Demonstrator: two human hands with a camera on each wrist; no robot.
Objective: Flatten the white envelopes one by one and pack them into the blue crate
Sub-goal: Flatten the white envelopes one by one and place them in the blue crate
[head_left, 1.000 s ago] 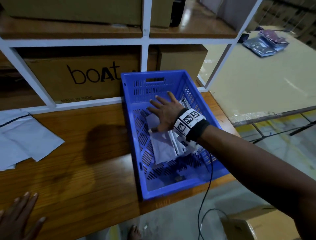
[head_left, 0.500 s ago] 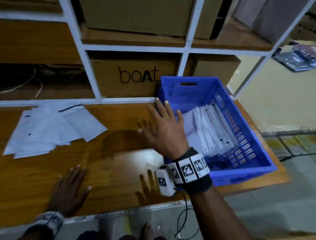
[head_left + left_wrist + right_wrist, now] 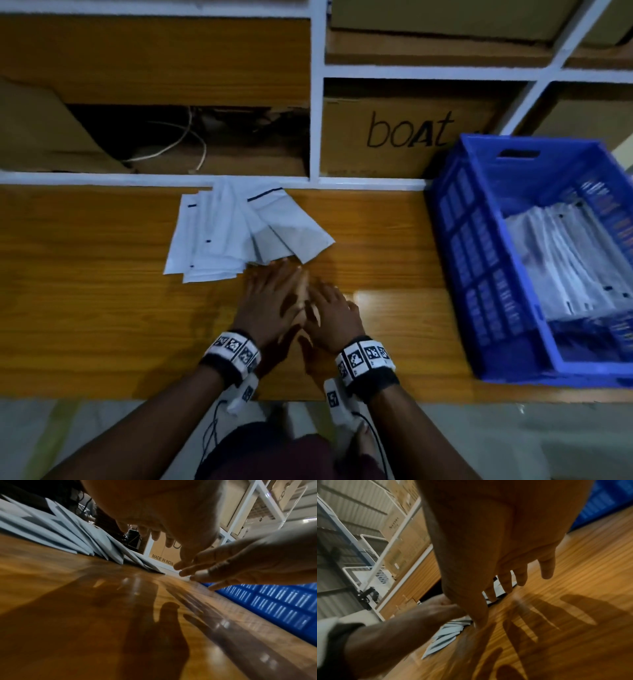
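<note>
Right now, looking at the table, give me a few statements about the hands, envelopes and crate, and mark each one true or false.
1. Both hands, left hand and right hand, are empty. True.
2. The crate holds no envelopes. False: a row of packed envelopes lies in it.
3. The loose envelopes lie fanned on the table, left of the crate. True.
4. The right hand is inside the crate. False: it is over the table beside the left hand.
5. The box reads "boAt". True.

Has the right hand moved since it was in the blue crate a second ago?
Yes. The right hand has left the blue crate and now hovers over the wooden table, beside the left hand, near the loose white envelopes.
</note>
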